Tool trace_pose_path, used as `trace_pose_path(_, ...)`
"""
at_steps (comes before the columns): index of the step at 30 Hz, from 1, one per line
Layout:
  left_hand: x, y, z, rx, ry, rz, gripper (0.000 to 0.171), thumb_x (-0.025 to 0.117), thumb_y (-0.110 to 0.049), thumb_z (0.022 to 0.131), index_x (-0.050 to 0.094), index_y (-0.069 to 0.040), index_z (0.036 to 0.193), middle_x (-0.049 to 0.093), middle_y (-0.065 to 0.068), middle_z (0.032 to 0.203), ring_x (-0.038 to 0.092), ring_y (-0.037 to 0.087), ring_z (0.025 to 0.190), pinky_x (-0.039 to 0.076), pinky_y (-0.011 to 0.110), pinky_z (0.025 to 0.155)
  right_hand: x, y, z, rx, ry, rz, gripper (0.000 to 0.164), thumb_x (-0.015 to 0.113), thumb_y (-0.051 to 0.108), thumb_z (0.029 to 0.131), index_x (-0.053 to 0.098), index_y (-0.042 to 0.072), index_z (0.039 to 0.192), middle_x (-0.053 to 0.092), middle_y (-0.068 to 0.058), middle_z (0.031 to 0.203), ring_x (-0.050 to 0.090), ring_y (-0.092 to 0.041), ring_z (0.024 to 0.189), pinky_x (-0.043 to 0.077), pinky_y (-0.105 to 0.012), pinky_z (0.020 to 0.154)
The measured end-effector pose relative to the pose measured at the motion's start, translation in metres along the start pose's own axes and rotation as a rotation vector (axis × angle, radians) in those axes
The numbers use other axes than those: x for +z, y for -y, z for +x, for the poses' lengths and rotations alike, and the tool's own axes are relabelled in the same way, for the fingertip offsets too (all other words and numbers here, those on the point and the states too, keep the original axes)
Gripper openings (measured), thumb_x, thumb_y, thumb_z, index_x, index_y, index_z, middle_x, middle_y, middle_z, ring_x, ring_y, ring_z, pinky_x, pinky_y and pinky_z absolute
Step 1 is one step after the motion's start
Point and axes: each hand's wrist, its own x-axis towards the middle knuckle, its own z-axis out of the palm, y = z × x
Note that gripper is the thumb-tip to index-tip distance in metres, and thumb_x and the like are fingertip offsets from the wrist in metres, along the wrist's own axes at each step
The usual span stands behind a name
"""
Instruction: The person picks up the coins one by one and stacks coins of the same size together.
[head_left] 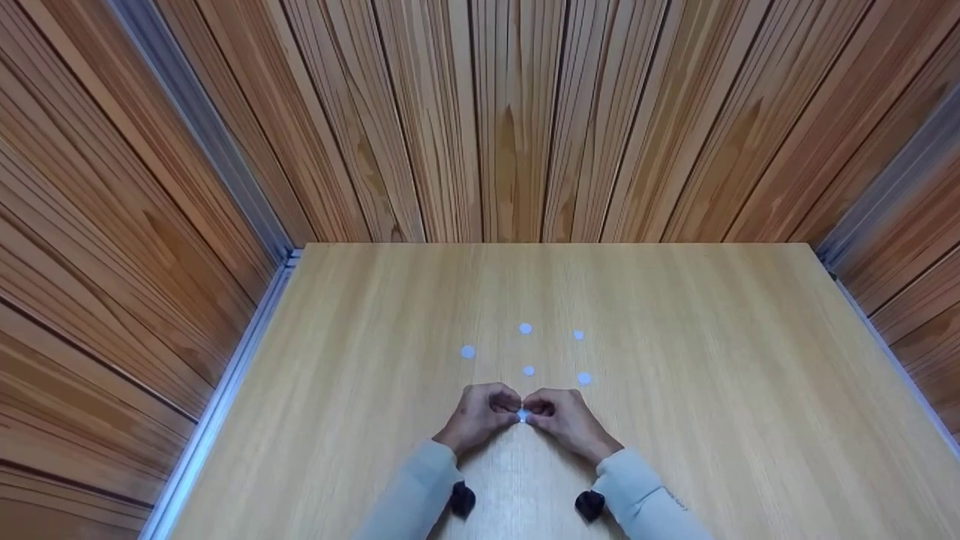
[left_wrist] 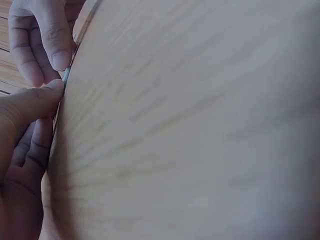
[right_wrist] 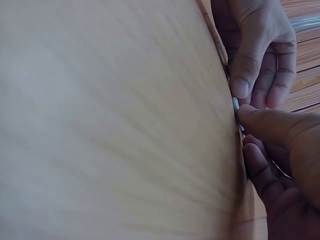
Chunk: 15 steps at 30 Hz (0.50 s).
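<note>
Wooden walls [head_left: 510, 135] stand behind and beside the surface [head_left: 300, 450]. Nearly closed, my left grip [head_left: 481, 412] and right grip [head_left: 564, 418] pinch one white piece [head_left: 523, 415] between them; beyond it, five discs [head_left: 529, 370] lie scattered.

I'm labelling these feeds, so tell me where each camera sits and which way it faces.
Head: worn on the head, facing forward and down at table, five white discs and wooden wall; left hand, right hand and sleeves show.
Left wrist: on that wrist, facing the left hand's work, table filling most of the picture; both hands show, the left nearer.
Right wrist: on that wrist, facing the right hand's work; both hands show, the right nearer.
Shared: both wrist views show the small white piece between the hands.
</note>
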Motion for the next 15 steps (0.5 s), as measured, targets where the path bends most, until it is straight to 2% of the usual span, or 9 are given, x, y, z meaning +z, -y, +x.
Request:
trace_pose_path(5,0.0013,-0.0018,-0.0012,-0.017,0.002,0.032,0.014,0.077,0.001,0.084,0.075,-0.008,0.094,0.073,0.0,0.088,0.067,0.008,0.078,0.054,0.023,0.07,0.0009,0.0007,-0.0025,0.02,0.008,0.009,0.014,0.075,0.001,0.086,0.076,0.005,0.1,0.073,-0.002,0.089,0.064,-0.011,0.08,0.051,-0.024,0.071)
trace_pose_path(15,0.0026,-0.005,-0.0063,0.005,0.011,0.124,0.009,0.079,-0.002,0.083,0.077,-0.008,0.089,0.073,-0.004,0.083,0.064,0.004,0.073,0.052,0.022,0.067,-0.0005,0.0026,-0.0077,0.03,0.039,0.009,0.015,0.074,-0.001,0.087,0.075,0.005,0.1,0.073,-0.005,0.09,0.063,-0.01,0.08,0.05,-0.023,0.072)
